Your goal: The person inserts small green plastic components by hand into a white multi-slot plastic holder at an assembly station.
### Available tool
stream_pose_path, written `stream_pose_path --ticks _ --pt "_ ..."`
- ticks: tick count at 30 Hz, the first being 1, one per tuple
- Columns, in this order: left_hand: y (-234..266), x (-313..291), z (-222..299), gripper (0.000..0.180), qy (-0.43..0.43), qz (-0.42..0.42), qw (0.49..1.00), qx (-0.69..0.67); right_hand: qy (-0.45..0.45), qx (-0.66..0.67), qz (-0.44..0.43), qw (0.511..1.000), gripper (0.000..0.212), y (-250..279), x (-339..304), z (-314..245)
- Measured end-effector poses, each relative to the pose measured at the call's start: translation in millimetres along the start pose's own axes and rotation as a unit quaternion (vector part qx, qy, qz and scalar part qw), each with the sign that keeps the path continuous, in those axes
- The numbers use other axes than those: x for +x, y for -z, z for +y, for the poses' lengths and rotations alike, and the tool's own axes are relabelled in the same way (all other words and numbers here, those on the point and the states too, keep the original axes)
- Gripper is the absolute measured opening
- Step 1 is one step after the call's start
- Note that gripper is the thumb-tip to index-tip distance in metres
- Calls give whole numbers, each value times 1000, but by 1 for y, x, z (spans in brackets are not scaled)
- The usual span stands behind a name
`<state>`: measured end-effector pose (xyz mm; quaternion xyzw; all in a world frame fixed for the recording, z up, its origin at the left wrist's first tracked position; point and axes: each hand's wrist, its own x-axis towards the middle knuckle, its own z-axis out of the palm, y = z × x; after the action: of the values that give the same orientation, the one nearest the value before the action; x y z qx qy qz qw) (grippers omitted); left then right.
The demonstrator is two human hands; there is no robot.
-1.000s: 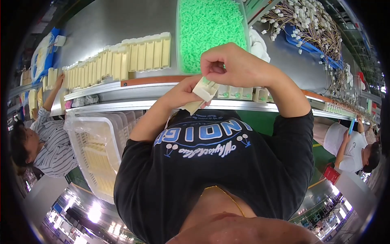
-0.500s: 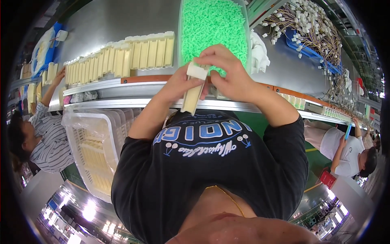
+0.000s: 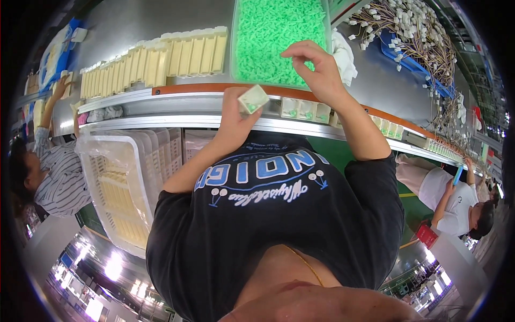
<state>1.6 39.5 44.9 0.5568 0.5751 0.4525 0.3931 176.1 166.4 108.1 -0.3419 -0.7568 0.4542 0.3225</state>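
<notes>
A factory assembly line: long grey metal workbench (image 3: 161,21), clear tray of small green plastic parts (image 3: 279,32), row of cream plastic housings (image 3: 155,59), bundled wire harnesses (image 3: 413,32), co-workers alongside

The tray of small pieces (image 3: 279,37) sits on the desk (image 3: 134,27), and everything goes from there. Left of the tray, a row of blocks (image 3: 155,56) runs along the desk. Right of it lies a cloth (image 3: 343,53), touching its side, and further right a heap of wire harnesses (image 3: 413,37). At the tray's near edge the right hand (image 3: 316,67) hovers over the pieces. Just before the tray, the left hand (image 3: 236,110) grips a small housing (image 3: 252,99); to the right of that, more housings (image 3: 306,110) line the desk's front rail. Below and left of the tray, a crate (image 3: 115,188) holds stacked parts.
</notes>
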Motion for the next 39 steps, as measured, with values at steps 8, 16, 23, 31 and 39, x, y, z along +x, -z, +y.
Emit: stream_pose_path --ticks 8,16,23,31,39 --pt "2 0 20 40 11 -79 947 311 -31 7 -11 999 16 -20 -7 23" --pt "6 21 31 43 101 -286 925 228 -19 -12 -47 999 16 -38 -13 35" --pt "141 118 -36 28 -131 -1 898 419 -62 -22 18 998 15 -1 -9 29" --pt "212 167 -128 33 -41 -4 745 666 -99 -32 12 994 15 3 -8 30" --pt "239 185 -94 25 -10 -86 902 423 -131 -104 -102 981 14 1 19 70"
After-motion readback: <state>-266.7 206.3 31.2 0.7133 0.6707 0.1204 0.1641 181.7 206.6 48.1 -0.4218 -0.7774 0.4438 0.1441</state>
